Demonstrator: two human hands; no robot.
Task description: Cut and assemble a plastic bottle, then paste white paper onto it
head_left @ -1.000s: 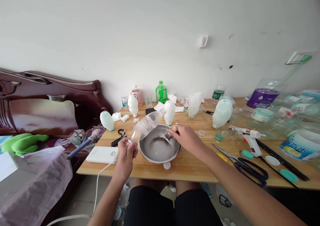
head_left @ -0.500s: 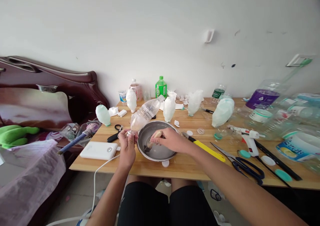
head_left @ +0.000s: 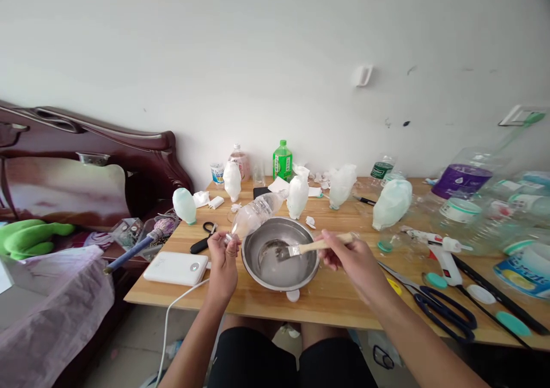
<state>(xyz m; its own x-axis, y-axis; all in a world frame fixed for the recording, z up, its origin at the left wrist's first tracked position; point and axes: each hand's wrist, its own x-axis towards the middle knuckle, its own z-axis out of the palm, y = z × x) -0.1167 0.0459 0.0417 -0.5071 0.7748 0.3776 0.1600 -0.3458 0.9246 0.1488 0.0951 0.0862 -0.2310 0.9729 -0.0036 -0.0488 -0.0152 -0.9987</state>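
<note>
My left hand (head_left: 222,259) pinches the neck of a clear plastic bottle (head_left: 256,212), which tilts up and away over the left rim of a steel bowl (head_left: 280,254). My right hand (head_left: 346,255) is closed on the wooden handle of a flat paintbrush (head_left: 307,247), held level with its bristles inside the bowl. The bowl sits at the near edge of a wooden table (head_left: 326,296).
White-wrapped bottles (head_left: 298,195), a green bottle (head_left: 282,160), black pliers (head_left: 203,238) and a white power bank (head_left: 176,268) with its cable lie around the bowl. Scissors (head_left: 433,303), a glue gun (head_left: 433,247), caps and clear bottles crowd the right. A dark wooden bed frame (head_left: 94,147) stands left.
My right hand has drawn back to the right and lifted the brush, so its handle now lies level across the bowl. The bottle has stayed tilted in my left hand.
</note>
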